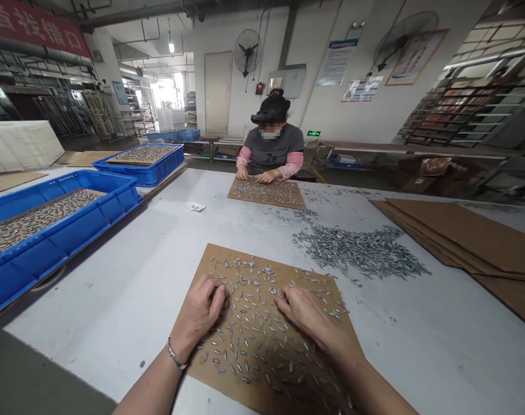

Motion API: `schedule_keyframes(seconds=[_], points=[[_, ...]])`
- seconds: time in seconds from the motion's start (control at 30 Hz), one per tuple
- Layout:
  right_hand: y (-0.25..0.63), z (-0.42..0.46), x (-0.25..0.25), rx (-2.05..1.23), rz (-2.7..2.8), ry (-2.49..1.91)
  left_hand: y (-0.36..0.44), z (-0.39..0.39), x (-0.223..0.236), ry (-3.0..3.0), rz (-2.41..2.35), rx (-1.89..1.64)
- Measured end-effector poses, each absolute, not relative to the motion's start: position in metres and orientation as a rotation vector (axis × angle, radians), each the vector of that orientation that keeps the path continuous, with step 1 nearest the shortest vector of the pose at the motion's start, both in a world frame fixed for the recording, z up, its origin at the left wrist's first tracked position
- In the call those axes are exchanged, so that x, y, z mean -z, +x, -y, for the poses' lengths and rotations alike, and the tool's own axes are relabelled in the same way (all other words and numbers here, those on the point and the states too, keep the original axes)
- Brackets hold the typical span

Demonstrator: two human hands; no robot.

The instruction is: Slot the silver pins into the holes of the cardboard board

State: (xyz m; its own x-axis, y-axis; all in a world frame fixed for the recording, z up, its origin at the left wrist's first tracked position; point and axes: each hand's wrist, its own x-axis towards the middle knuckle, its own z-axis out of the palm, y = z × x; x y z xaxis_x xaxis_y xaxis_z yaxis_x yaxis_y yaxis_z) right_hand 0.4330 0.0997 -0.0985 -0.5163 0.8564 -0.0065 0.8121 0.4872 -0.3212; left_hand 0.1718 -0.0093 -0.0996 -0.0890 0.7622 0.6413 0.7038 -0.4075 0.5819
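- Desk (167, 242), white and broad, carrying almost everything within reach.
- Co-worker (271, 153) across it, in a dark cap, grey shirt and pink sleeves, with both hands at the back part of a farther board (236, 195).
- Near blue tray (93, 222) and far blue tray (161, 168) along the left side, each with a covered brown sheet inside.
- Stack of brown sheets (469, 233) at the right, its layers slightly fanned.
- Brown board (221, 387) lying flat directly in front of the wearer, strewn over most of its surface with silvery pieces (233, 346), slim and pointed, mostly apart from one another.
- Loose heap (361, 251) of the same pieces beyond the brown board and to its right, thinning out at the edges onto the white surface.
- Left hand (204, 302) above the board's left part, fingers curled in and thumb close to them; whether a piece is gripped, I cannot tell.
- Right hand (297, 305) above the right part, thumb and fingertips drawn narrow; again I cannot tell whether they hold anything.
- White scrap (195, 207) between far tray and farther board, small bits on it.
- Bracelet (174, 354), silver-coloured, around the left wrist.
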Motion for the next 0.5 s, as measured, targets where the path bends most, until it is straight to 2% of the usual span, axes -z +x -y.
schedule_keyframes(seconds=[0.33, 0.5], points=[[0.415, -0.089, 0.124, -0.255, 2.7, -1.45, 0.173, 0.01, 0.099, 2.081, -1.681, -1.546], [0.43, -0.102, 0.115, -0.413, 2.6, -1.43, 0.172, 0.01, 0.1, 2.093, -1.676, -1.568]])
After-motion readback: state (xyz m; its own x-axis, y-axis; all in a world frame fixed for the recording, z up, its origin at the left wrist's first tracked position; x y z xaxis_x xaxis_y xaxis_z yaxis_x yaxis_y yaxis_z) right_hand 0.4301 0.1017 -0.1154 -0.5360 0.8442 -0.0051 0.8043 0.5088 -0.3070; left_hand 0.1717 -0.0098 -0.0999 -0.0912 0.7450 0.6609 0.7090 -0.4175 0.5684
